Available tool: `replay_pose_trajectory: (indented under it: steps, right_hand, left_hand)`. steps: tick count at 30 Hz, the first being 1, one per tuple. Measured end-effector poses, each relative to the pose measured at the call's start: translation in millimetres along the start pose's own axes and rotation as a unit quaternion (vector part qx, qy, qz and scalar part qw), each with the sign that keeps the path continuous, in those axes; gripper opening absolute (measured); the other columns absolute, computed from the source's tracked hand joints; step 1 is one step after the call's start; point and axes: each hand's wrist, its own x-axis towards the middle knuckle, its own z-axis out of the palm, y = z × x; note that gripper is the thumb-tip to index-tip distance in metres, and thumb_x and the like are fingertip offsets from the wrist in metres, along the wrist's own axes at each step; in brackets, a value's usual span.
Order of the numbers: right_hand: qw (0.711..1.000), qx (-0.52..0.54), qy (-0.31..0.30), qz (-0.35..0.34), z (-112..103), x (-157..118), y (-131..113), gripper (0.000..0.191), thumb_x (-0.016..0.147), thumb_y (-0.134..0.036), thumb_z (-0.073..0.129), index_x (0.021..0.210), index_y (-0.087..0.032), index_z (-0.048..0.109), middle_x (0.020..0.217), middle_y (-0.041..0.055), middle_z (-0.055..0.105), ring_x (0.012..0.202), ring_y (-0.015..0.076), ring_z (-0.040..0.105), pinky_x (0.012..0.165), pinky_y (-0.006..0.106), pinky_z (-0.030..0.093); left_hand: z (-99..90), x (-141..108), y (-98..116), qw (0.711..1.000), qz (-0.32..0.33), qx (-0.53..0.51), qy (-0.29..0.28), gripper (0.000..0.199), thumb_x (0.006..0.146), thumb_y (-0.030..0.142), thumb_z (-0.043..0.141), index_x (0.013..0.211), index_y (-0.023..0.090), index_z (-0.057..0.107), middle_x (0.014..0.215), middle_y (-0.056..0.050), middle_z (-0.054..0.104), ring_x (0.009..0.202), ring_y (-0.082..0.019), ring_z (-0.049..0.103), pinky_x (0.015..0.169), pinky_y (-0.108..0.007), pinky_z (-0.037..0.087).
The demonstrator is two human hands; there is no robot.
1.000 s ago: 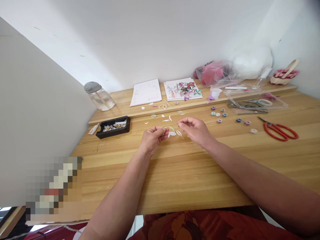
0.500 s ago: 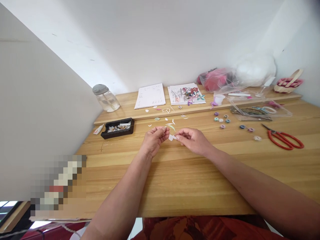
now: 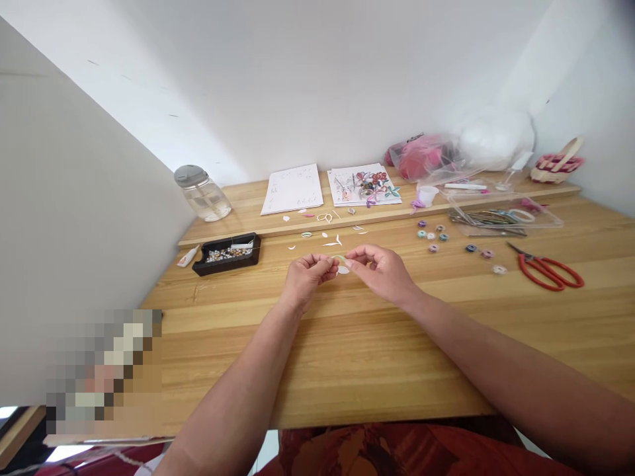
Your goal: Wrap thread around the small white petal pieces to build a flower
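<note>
Between my two hands arcs a thin light-green curved strip point(image 3: 338, 257). The fingers of my left hand point(image 3: 308, 277) pinch its left end. My right hand point(image 3: 381, 274) has thumb and forefinger closed at the strip's right end. Just below the fingertips shows a small white leaf-shaped piece point(image 3: 342, 270); whether a finger touches it I cannot tell. Beyond the hands lie several small white cut pieces point(image 3: 325, 235) and a green-edged leaf shape point(image 3: 306, 235).
At left sit a black tray point(image 3: 198, 268) of beads, a glue tube point(image 3: 187, 256) and a lidded jar point(image 3: 206, 198). Papers point(image 3: 292, 188) lie on the raised back ledge. At right are thread bobbins point(image 3: 471, 248), red-handled scissors point(image 3: 548, 270) and a clear plastic box point(image 3: 553, 219).
My right hand has shifted from the white piece up to the free end of the green strip, closer to my left hand. The view has swung slightly to the right.
</note>
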Motion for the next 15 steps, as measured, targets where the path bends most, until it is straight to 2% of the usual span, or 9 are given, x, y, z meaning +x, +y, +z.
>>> replay_pose_trajectory:
  steps: [3,8,12,15]
  right_hand:
    - [1.000,0.008,-0.021,0.005,0,0,1,0.017,0.078,-0.033,0.066,0.088,-0.020,0.070,0.085,0.0034,0.073,0.072,0.0159,0.063,0.066,0.028,0.047]
    - [1.000,0.016,-0.018,0.018,-2,1,1,0.020,0.078,-0.036,0.066,0.087,-0.019,0.070,0.079,0.0034,0.072,0.068,0.0157,0.061,0.064,0.028,0.046]
    - [0.996,0.043,-0.032,0.070,-8,4,0,0.029,0.081,-0.044,0.063,0.091,-0.018,0.072,0.072,0.0030,0.069,0.061,0.0153,0.057,0.058,0.028,0.043]
    - [0.997,0.035,-0.009,0.065,-12,8,1,0.029,0.080,-0.044,0.064,0.091,-0.019,0.072,0.073,0.0034,0.069,0.060,0.0150,0.055,0.056,0.029,0.041]
  left_hand:
    - [0.5,0,0,1.000,-0.005,0.006,-0.007,0.031,0.063,0.035,0.084,0.075,0.012,0.068,0.082,-0.007,0.072,0.069,-0.011,0.064,0.075,-0.029,0.052]
    - [-0.3,0,-1,1.000,-0.012,0.009,-0.007,0.030,0.063,0.034,0.083,0.075,0.012,0.067,0.082,-0.007,0.072,0.069,-0.012,0.065,0.075,-0.029,0.052]
    - [1.6,-1,0,0.999,0.014,0.041,0.000,0.030,0.064,0.034,0.083,0.076,0.012,0.067,0.081,-0.008,0.073,0.071,-0.013,0.066,0.075,-0.029,0.053]
    - [3.7,-3,0,0.997,0.038,0.070,0.005,0.030,0.065,0.036,0.082,0.077,0.013,0.067,0.079,-0.007,0.073,0.071,-0.014,0.066,0.075,-0.030,0.053]
